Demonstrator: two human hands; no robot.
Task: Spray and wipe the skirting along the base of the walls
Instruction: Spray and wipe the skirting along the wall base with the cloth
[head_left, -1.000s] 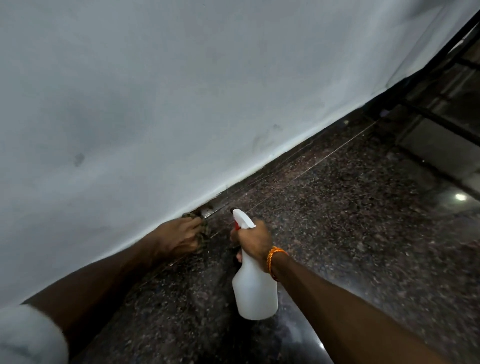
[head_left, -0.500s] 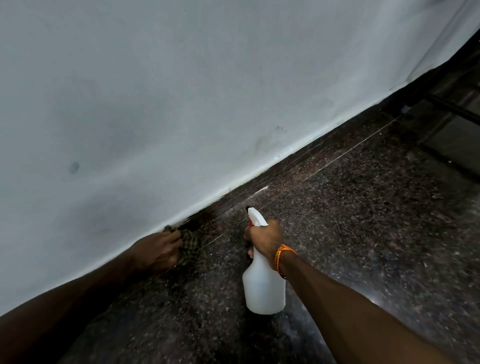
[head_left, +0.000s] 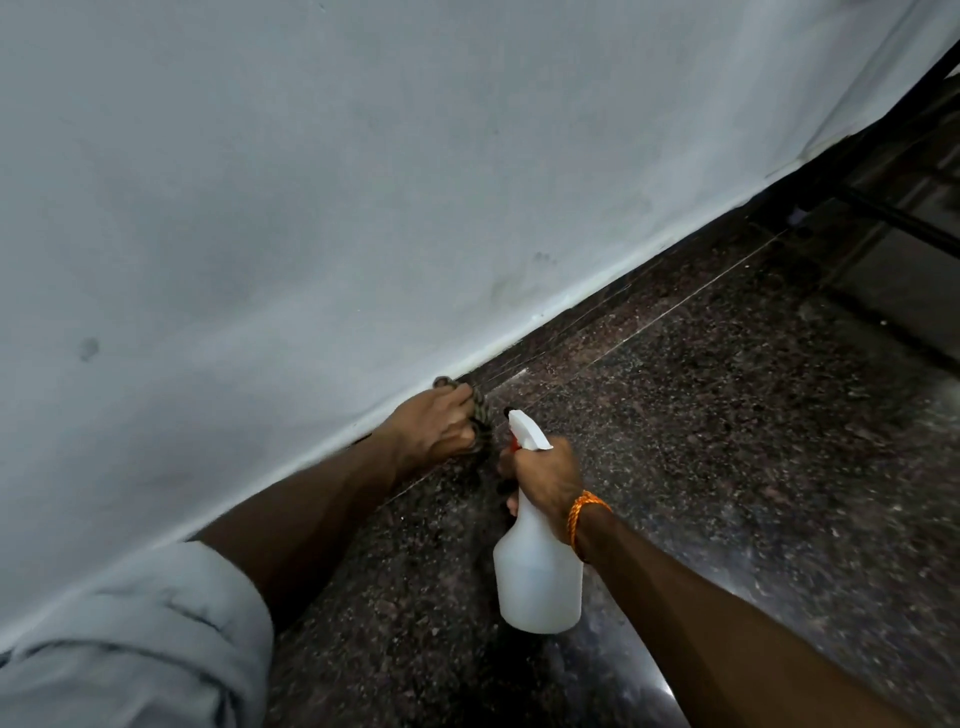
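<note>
- Left hand (head_left: 434, 431): fingers closed on a bunched, dark patterned cloth (head_left: 480, 415), pressed to the skirting (head_left: 566, 325) where the white wall (head_left: 311, 182) meets the floor.
- Right hand (head_left: 545, 478): wrapped round the neck of the white spray bottle (head_left: 537, 571), nozzle aimed far along the wall; an orange wrist thread (head_left: 582, 517) sits near the bottle's shoulder.
- Skirting: a dark, narrow band running from near left to far right, just above the speckled stone floor (head_left: 727, 441).
- Technique, as judged: keep the cloth flat against the band, stroke along its length, and spray only the stretch just ahead of the cloth.
- Hard to make out: the trigger finger is hidden; no mist shows; the skirting behind the left forearm is covered; the dark frame (head_left: 883, 218) at far right is cut off.
</note>
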